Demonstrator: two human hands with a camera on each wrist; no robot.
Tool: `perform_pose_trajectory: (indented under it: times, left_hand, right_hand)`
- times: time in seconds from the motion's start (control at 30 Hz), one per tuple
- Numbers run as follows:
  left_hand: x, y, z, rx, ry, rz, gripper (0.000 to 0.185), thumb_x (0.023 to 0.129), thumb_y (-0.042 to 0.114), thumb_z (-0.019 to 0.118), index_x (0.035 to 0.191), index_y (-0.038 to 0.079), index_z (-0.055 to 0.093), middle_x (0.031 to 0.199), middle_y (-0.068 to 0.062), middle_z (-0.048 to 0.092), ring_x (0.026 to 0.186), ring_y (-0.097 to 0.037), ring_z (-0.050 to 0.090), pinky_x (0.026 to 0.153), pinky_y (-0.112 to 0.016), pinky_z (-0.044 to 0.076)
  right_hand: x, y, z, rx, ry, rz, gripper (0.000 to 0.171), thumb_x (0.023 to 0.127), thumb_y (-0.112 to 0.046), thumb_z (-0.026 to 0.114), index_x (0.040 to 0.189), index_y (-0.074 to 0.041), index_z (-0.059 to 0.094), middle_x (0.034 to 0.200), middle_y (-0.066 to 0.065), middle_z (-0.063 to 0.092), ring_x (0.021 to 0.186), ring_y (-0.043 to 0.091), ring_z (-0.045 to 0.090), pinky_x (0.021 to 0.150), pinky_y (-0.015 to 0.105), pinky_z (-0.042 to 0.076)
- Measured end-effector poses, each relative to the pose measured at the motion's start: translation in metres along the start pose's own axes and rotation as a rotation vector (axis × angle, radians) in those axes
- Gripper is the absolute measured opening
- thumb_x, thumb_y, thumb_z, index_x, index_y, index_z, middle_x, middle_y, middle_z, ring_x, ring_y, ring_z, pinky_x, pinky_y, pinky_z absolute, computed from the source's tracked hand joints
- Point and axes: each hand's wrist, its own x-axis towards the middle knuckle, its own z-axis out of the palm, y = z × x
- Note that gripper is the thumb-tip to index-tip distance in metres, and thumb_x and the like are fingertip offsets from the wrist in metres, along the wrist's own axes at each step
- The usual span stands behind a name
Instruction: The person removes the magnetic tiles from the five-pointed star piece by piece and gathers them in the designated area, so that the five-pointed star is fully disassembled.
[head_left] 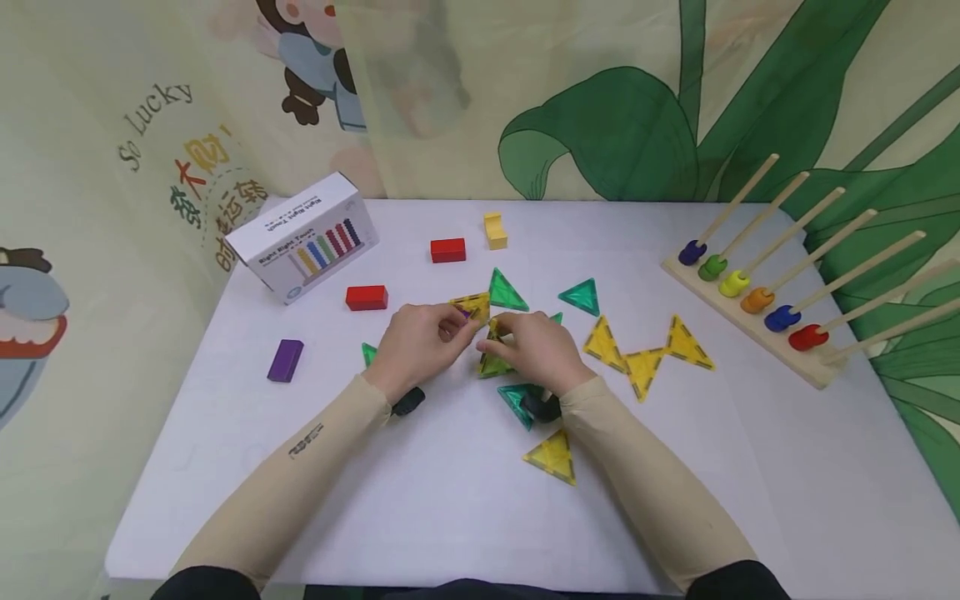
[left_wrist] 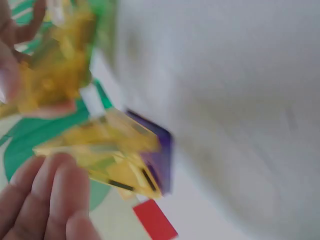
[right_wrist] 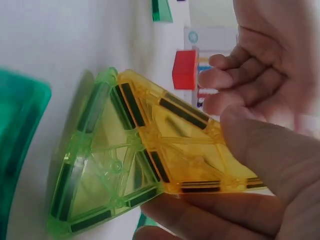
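- White desk [head_left: 420, 500] under both hands, with a printed cloth backdrop of green leaves and cartoon figures behind it.
- Far to the left of the left grip lies a purple block [head_left: 285, 360]; beyond it, toward the backdrop, stands a white toy box [head_left: 303, 237].
- Just past the left grip's knuckles sits a red block [head_left: 367, 297]; a second red block [head_left: 447, 250] and a yellow block [head_left: 495, 231] lie farther out, toward the back edge.
- Left hand [head_left: 420, 343]: its fingers are curled and pinch a yellow triangle tile [left_wrist: 107, 150], which has a purple tile [left_wrist: 162, 155] against its far side. The left wrist view is blurred, so the exact finger contact is hard to read.
- Between the two grips, the tiles meet above the desk; a green triangle tile [head_left: 506, 292] lies just beyond them.
- Right hand [head_left: 536, 350]: thumb and fingers clasp a yellow tile [right_wrist: 185, 145] joined edge to edge with a light green tile [right_wrist: 95, 165], the pair tilted with the green one resting on the desk.
- Under the right wrist lies a teal tile [head_left: 517, 400], and nearer the body a lone yellow triangle [head_left: 553, 457].
- To the right of the right grip, another teal triangle [head_left: 581, 297] and a zigzag row of three yellow triangles [head_left: 645, 354] lie flat.
- Farthest right stands a wooden peg rack [head_left: 750, 321] with one coloured bead on each rod.
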Motion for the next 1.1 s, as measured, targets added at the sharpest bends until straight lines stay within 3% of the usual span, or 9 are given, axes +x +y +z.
perform_pose_trajectory:
  times: [0.13, 0.23, 0.3, 0.47, 0.63, 0.8, 0.93, 1.1]
  left_hand:
    - [-0.009, 0.002, -0.002, -0.09, -0.062, 0.007, 0.044, 0.091, 0.049, 0.077, 0.107, 0.008, 0.079, 0.087, -0.001, 0.078, 0.077, -0.011, 0.071, 0.071, -0.027, 0.057]
    - [-0.013, 0.003, -0.003, -0.104, -0.09, -0.004, 0.035, 0.093, 0.041, 0.075, 0.103, 0.007, 0.08, 0.085, -0.001, 0.078, 0.076, -0.01, 0.07, 0.071, -0.025, 0.057]
    - [-0.017, 0.002, -0.005, -0.093, -0.091, -0.018, 0.027, 0.095, 0.033, 0.072, 0.1, 0.007, 0.08, 0.082, -0.001, 0.078, 0.073, -0.01, 0.069, 0.069, -0.024, 0.056]
    - [-0.026, -0.003, -0.01, -0.05, -0.057, -0.044, 0.017, 0.095, 0.022, 0.07, 0.098, 0.008, 0.079, 0.079, -0.002, 0.075, 0.068, -0.013, 0.063, 0.064, -0.024, 0.053]
    - [-0.033, -0.009, -0.017, -0.084, -0.054, -0.078, 0.015, 0.094, 0.022, 0.072, 0.101, 0.01, 0.077, 0.083, -0.002, 0.074, 0.075, -0.015, 0.061, 0.071, -0.025, 0.052]
    - [-0.041, -0.019, -0.024, -0.138, -0.066, -0.116, 0.014, 0.092, 0.021, 0.074, 0.102, 0.011, 0.078, 0.085, -0.002, 0.073, 0.078, -0.017, 0.061, 0.071, -0.027, 0.052]
    - [-0.052, -0.027, -0.029, -0.16, -0.106, -0.154, 0.012, 0.089, 0.02, 0.074, 0.098, 0.013, 0.077, 0.083, -0.002, 0.071, 0.078, -0.018, 0.06, 0.069, -0.028, 0.05]
    - [-0.063, -0.032, -0.026, -0.09, -0.221, -0.12, 0.01, 0.087, 0.021, 0.073, 0.094, 0.016, 0.075, 0.075, 0.003, 0.065, 0.07, -0.014, 0.056, 0.062, -0.027, 0.046]
  right_hand:
    - [-0.007, -0.011, 0.006, -0.094, 0.048, -0.104, 0.042, 0.098, -0.038, 0.072, 0.131, -0.012, 0.071, 0.112, 0.006, 0.079, 0.09, 0.022, 0.071, 0.077, 0.037, 0.062]
    - [-0.008, -0.016, 0.012, -0.098, 0.057, -0.163, 0.041, 0.097, -0.034, 0.073, 0.133, -0.013, 0.07, 0.112, 0.006, 0.079, 0.091, 0.021, 0.07, 0.076, 0.036, 0.062]
    - [-0.007, -0.015, 0.015, -0.062, 0.046, -0.176, 0.043, 0.096, -0.038, 0.075, 0.131, -0.015, 0.071, 0.116, 0.004, 0.078, 0.099, 0.021, 0.071, 0.083, 0.037, 0.062]
    - [0.0, -0.005, 0.019, 0.081, -0.042, -0.128, 0.046, 0.089, -0.034, 0.083, 0.13, -0.016, 0.072, 0.115, 0.001, 0.075, 0.101, 0.019, 0.068, 0.091, 0.038, 0.059]
    - [0.005, 0.005, 0.021, 0.135, -0.143, -0.128, 0.03, 0.095, -0.026, 0.076, 0.12, -0.009, 0.075, 0.107, 0.004, 0.075, 0.089, 0.016, 0.065, 0.085, 0.033, 0.057]
    - [0.006, 0.012, 0.019, 0.203, -0.191, -0.126, 0.022, 0.1, -0.024, 0.07, 0.117, -0.01, 0.074, 0.102, 0.004, 0.074, 0.087, 0.017, 0.062, 0.081, 0.031, 0.054]
    - [0.005, 0.014, 0.015, 0.166, -0.17, -0.092, 0.025, 0.101, -0.024, 0.069, 0.12, -0.009, 0.072, 0.104, 0.004, 0.074, 0.09, 0.017, 0.064, 0.083, 0.033, 0.055]
    - [0.006, 0.013, 0.01, 0.111, -0.128, -0.007, 0.03, 0.099, -0.027, 0.071, 0.125, -0.012, 0.07, 0.102, 0.004, 0.073, 0.086, 0.018, 0.064, 0.076, 0.032, 0.054]
